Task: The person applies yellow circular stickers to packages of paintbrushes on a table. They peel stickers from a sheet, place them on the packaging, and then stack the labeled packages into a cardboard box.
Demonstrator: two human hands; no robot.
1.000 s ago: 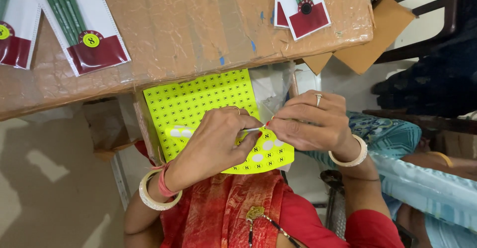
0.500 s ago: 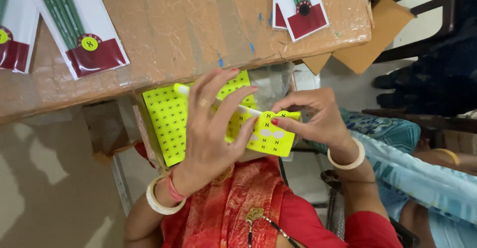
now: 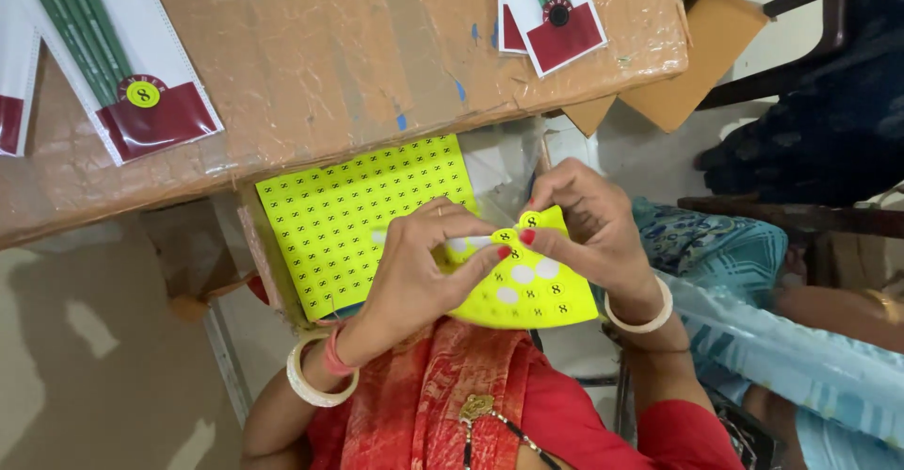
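Note:
My right hand [image 3: 589,230] holds a curled neon-yellow sticker sheet [image 3: 532,296] over my lap; several round stickers are gone from it, leaving white spots. The thumb and forefinger of my left hand [image 3: 414,277] pinch a small round yellow sticker [image 3: 506,236] at that sheet's upper edge, right next to my right thumb. A full neon-yellow sticker sheet [image 3: 344,220] lies flat underneath, partly covered by my left hand. Both wrists wear white bangles.
A table wrapped in brown paper and plastic film [image 3: 330,65] fills the top. White cards with green sticks and maroon bases lie on it at left [image 3: 118,60] and right [image 3: 556,8]. A dark chair [image 3: 800,65] and a person in blue cloth [image 3: 782,348] are at right.
My left hand, raised with fingers spread half a second ago, has come down and closed on the sheet's upper edge. The held sheet has opened out from a folded strip.

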